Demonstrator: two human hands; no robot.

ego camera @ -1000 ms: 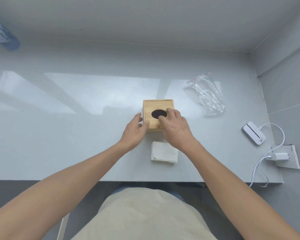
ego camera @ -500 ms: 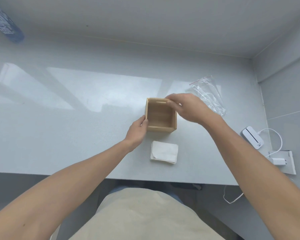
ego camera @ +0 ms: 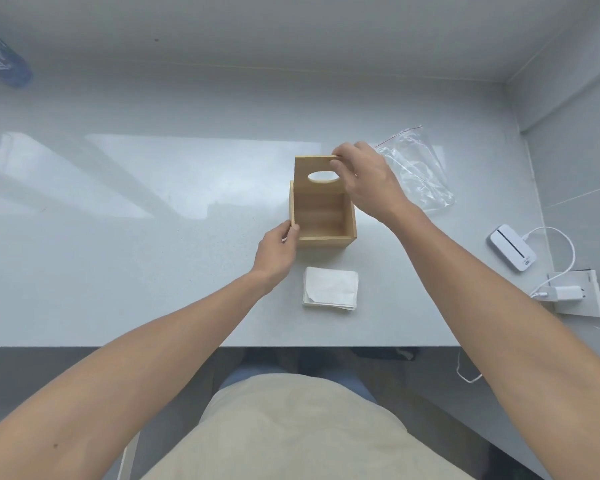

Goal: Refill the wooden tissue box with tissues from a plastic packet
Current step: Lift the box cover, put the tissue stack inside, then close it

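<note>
The wooden tissue box point(ego camera: 323, 239) stands open on the grey table, its inside bare. My left hand point(ego camera: 277, 251) grips the box's near left corner. My right hand point(ego camera: 364, 180) pinches the wooden lid point(ego camera: 307, 168), a flat panel with an oval hole, held tilted up over the box's far edge. A stack of white tissues point(ego camera: 330, 288) lies flat on the table just in front of the box. The clear plastic packet point(ego camera: 414, 168), with a red seal strip, lies flat to the right of the box, behind my right hand.
A white device point(ego camera: 512, 251) with a cable and a plugged charger point(ego camera: 326, 292) on a wall socket plate point(ego camera: 582, 299) sit at the right edge. A blue bottle point(ego camera: 0, 60) lies far left at the back. The table's front edge point(ego camera: 153, 346) runs near my body.
The lid was on the box a second ago with both hands at it. My right hand has since lifted it off and raised it over the far edge; the left hand stayed at the corner.
</note>
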